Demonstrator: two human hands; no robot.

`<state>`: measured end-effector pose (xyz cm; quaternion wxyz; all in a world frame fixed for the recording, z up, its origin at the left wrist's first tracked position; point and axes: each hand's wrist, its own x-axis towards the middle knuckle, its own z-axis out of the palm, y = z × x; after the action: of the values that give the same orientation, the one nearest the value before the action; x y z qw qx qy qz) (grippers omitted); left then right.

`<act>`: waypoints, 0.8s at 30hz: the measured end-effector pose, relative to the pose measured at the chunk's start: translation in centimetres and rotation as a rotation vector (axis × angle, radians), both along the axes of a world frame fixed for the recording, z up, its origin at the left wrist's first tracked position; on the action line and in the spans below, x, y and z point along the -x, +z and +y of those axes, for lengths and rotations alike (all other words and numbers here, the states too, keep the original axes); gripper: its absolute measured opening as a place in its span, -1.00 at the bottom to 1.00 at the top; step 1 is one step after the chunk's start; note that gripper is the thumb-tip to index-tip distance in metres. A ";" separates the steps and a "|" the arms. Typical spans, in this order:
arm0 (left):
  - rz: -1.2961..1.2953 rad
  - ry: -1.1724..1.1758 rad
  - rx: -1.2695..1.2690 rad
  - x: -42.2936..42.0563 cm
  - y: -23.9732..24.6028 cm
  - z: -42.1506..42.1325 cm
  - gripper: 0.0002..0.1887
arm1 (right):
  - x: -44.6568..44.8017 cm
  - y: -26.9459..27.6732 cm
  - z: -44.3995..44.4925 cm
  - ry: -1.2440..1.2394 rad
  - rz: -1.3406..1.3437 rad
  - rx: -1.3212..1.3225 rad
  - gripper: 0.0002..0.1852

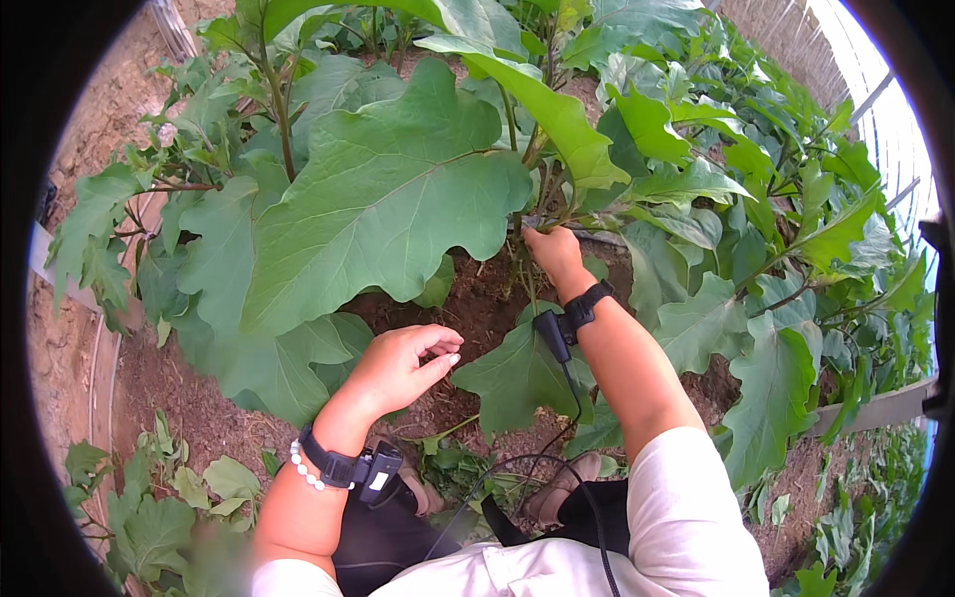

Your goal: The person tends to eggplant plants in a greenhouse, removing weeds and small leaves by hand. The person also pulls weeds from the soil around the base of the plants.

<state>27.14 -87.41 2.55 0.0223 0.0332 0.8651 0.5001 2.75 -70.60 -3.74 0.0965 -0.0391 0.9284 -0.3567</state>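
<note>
An eggplant plant stands before me, its main stem (518,246) rising from the soil among broad lobed leaves. My right hand (556,254) reaches in at the stem, beside the lower branches; its fingertips are partly hidden, so a grip cannot be made out. Lower and to the left, my left hand (414,362) hovers over the dark soil (477,298), fingers loosely bent, thumb apart and nothing held. A very large leaf (395,186) spreads above it. Beneath my right wrist hangs another leaf (530,373), close to the wrist device.
A black cable (578,470) loops from my right wrist device (552,336) across my lap. Cut leaves (462,477) lie between my shoes. Dense plants (776,313) crowd the right, near a pale rail (873,403). An earthen wall (112,112) rises at left.
</note>
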 end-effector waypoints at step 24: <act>-0.128 -0.189 0.093 0.3 0.4 0.1 -0.69 | 0.4 -9.3 0.0 -0.268 -0.512 1.157 -0.76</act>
<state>26.80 -87.30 2.97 0.1262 0.0815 0.8771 0.4562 2.34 -70.59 -13.09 0.2330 0.1177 0.5305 -0.8065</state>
